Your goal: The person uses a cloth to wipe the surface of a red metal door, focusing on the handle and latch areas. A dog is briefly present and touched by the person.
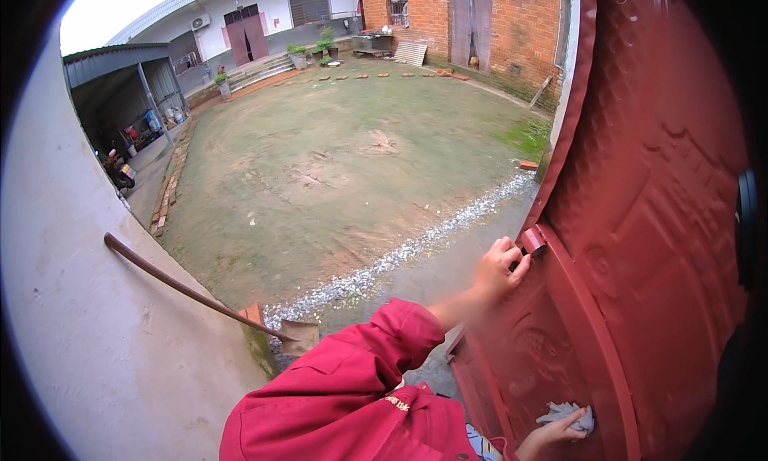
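A red metal door (pixel 672 209) with a pressed relief pattern stands on my right. My left hand (pixel 503 264), fingers bent, is at the door's edge and grips a short red metal tube fitting (pixel 533 241) there. Lower down, my right hand (pixel 555 432) holds a crumpled grey cloth (pixel 567 414) against the door's lower panel. A raised red strip (pixel 591 317) curves down the door between the fitting and the cloth. My sleeve covers part of the ground below.
On the left, a shovel (pixel 192 294) leans on a pale wall (pixel 138 341). A line of pale gravel (pixel 384 266) crosses the doorway by a mossy dirt yard (pixel 336 137). Beyond are a brick building (pixel 522 29), a metal-roofed shed (pixel 120 71) and potted plants (pixel 318 50).
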`<state>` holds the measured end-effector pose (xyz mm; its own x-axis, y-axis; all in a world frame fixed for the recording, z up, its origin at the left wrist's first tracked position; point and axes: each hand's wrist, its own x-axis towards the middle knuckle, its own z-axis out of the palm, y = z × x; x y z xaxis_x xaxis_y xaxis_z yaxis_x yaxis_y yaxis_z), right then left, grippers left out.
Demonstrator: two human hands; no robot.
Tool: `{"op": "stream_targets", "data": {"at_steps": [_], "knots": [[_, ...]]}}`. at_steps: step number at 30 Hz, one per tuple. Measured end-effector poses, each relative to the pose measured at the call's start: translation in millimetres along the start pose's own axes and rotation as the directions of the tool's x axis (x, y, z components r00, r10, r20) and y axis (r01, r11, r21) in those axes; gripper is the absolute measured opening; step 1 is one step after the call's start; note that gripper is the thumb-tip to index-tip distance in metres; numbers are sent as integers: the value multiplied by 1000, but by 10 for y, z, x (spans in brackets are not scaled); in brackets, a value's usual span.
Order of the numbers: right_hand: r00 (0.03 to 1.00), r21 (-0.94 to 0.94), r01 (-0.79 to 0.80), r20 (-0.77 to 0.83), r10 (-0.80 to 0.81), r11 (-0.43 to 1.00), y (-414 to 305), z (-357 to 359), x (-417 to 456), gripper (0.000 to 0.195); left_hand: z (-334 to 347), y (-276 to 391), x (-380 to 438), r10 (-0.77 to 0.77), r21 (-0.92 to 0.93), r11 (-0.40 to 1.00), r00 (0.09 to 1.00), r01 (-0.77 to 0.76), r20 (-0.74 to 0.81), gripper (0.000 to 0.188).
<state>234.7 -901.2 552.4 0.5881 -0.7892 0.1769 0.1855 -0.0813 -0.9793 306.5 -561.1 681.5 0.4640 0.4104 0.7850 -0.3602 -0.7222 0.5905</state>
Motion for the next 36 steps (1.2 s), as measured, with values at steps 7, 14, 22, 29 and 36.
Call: {"op": "stream_targets", "data": {"at_steps": [7, 14, 22, 29, 36], "knots": [[994, 33, -102, -28, 103, 994, -257, 718, -384, 60, -30, 21, 9, -27, -21, 999, 994, 29, 102, 22], [942, 330, -302, 247, 227, 895, -541, 1649, -936, 56, -98, 6, 50, -7, -48, 999, 987, 15, 160, 20], [357, 188, -893, 851, 386, 410, -298, 2539, -1056, 37, -109, -140, 49, 72, -109, 993, 976, -50, 206, 20], [-75, -56, -923, 997, -35, 381, -3, 3062, -957, 21, -171, -209, 81, 116, -106, 990, 970, -95, 215, 21], [120, 167, -977, 945, 305, -131, 583, 2665, -462, 32, -65, -241, 86, 142, -142, 984, 963, -111, 231, 21]]}}
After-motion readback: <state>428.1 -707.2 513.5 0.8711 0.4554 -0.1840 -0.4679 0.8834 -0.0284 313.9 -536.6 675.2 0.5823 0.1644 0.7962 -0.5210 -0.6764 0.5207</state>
